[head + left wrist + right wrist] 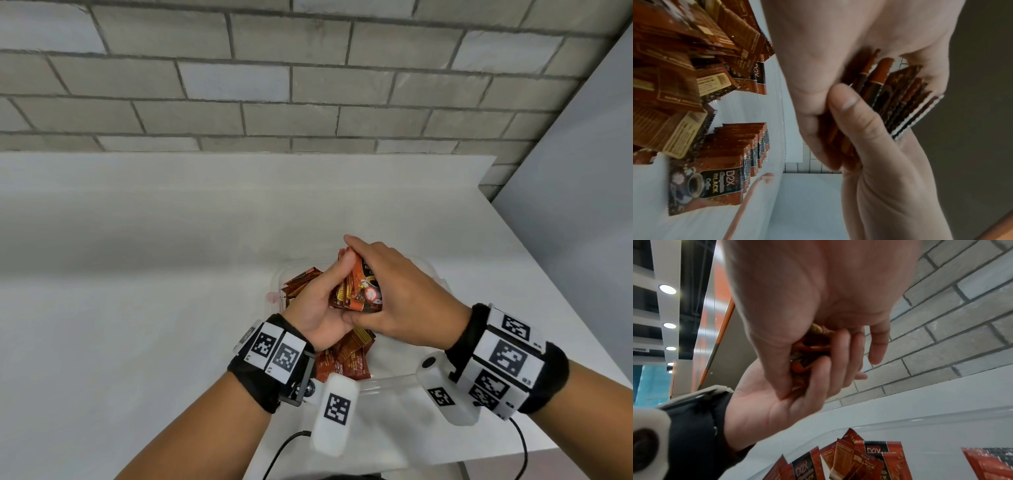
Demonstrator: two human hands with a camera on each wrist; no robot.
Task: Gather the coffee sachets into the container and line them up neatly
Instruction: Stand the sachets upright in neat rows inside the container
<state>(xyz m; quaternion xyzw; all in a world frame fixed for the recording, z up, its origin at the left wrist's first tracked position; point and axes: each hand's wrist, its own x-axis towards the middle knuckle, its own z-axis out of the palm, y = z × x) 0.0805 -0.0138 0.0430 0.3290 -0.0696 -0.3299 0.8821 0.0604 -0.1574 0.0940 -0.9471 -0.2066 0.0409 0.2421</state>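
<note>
Sachet print reads "D2X", "BLACK", "Coffee"; one more line between D2X and BLACK is too blurred to read. Front face: dark label panel, coffee cup picture, red-brown foil, serrated end seams. Back face: tan panel with fine print, not legible.

Both hands grasp one bundle of sachets (pixel 358 291) held above the container (pixel 432 274), edges roughly squared up. Left hand (pixel 323 301) cups the bundle from the left side, fingers curled round it. Right hand (pixel 400 291) clamps it from the right and top, thumb underneath touching the left palm. In the left wrist view the bundle shows as several sachets stacked face to face, ends fanned slightly.

Container: clear plastic tub with a pinkish clip on its left wall, sitting on the white table (pixel 137 274), near its right edge.

Inside the container:
- loose pile (pixel 684 65) of sachets, mixed faces up, overlapping at odd angles
- neat row (pixel 740 151) of sachets standing on edge, front faces aligned, beside the pile

Wrist bands (pixel 274 353) carry black-and-white square marker tags; small characters beside them are too small to read. Grey brick wall (pixel 308 85) behind the table.
</note>
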